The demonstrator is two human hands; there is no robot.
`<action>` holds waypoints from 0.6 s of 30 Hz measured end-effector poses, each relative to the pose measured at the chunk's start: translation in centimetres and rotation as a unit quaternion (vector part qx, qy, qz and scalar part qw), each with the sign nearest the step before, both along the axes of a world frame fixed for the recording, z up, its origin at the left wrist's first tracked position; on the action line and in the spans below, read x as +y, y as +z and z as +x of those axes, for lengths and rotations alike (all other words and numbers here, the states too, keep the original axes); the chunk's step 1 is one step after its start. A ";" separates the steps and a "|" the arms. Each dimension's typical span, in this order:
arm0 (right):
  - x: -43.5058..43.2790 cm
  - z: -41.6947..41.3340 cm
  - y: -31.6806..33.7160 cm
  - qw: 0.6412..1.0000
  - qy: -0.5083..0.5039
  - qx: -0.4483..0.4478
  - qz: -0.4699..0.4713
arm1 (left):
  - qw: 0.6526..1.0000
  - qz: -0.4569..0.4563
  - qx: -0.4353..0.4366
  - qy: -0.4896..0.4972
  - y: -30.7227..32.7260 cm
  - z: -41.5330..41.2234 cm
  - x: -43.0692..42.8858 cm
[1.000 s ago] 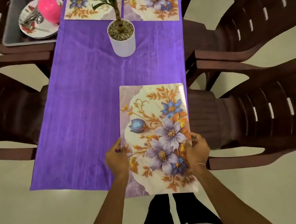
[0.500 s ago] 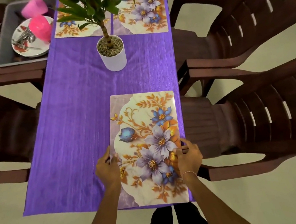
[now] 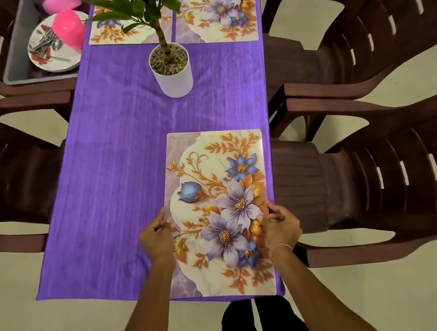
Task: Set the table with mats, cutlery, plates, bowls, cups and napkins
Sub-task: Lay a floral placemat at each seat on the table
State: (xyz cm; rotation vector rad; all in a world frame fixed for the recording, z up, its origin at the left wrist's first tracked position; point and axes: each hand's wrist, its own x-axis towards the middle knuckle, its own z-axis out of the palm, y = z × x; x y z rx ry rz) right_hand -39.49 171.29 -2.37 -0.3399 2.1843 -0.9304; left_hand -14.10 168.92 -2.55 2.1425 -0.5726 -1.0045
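**Placemat down at near-right, both hands on it**

Floral placemat [image 3: 219,208] lies at 5 o'clock on the purple-clothed worktop [image 3: 125,165], by its near-right corner. Left hand [image 3: 157,239] fingers [image 3: 161,226] are curled, pinching the mat's left edge. Right hand [image 3: 280,225] pinches the right edge. Far-right mat [image 3: 221,7] and far-left mat [image 3: 110,35] sit at 12, behind the potted plant [image 3: 171,69]. Grey tub [image 3: 14,48] with plates [image 3: 52,63], cutlery [image 3: 45,45] and pink cups [image 3: 69,27] is at 11.

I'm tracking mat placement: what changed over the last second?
The rectangular floral placemat slid forward, from overhanging the near edge of the purple tablecloth to roughly flush with it. The left hand and right hand still grip its sides. The white plant pot stayed put.
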 end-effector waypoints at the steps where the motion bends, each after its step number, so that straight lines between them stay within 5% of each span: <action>1: -0.1 -0.1 0.0 1.000 -0.015 -0.016 -0.002 | 1.000 0.002 -0.002 -0.001 0.0 0.0 -0.1; 18: -0.8 -0.5 -0.1 1.000 0.010 0.007 0.016 | 1.000 0.013 -0.015 -0.014 0.3 0.3 -1.4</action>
